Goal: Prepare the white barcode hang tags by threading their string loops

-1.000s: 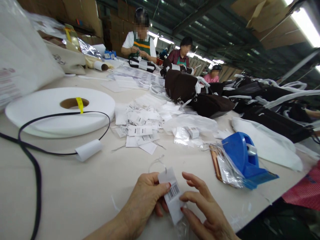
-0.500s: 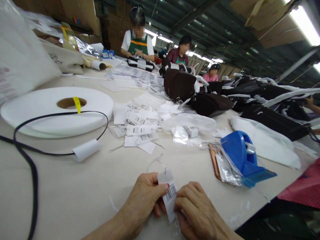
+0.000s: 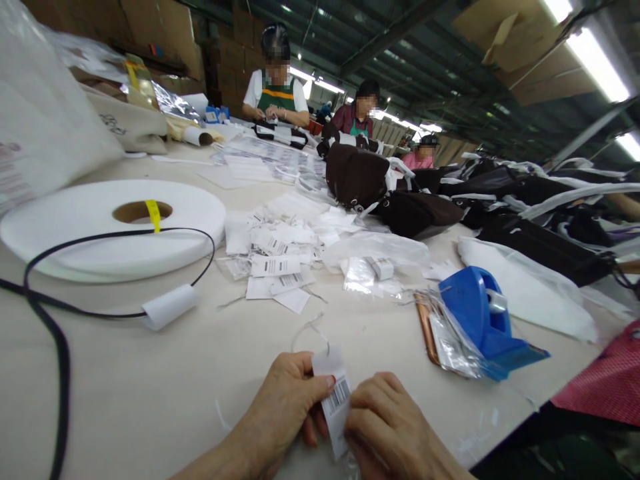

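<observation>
Near the table's front edge, my left hand (image 3: 290,400) pinches a white hang tag (image 3: 332,393) between thumb and fingers. The tag has a printed barcode, and a thin string loop (image 3: 313,325) trails from its top end. My right hand (image 3: 387,423) is closed at the tag's lower right edge, its fingertips partly hidden behind the curled fingers. A bit of clear plastic (image 3: 353,465) shows below the tag, beside the right hand. Beyond both hands lies a loose pile of similar white tags (image 3: 275,265), some with strings.
On the left sits a large white roll (image 3: 190,207) with a black cord (image 3: 65,353) looped over it. At right are a blue tape dispenser (image 3: 473,307) and a copper-edged phone (image 3: 426,333). Dark bags (image 3: 355,177) are heaped farther back, where several people (image 3: 277,100) work.
Both hands keep their hold, with the tag almost unmoved between them. The whole scene sits slightly lower in view as the camera tilts.
</observation>
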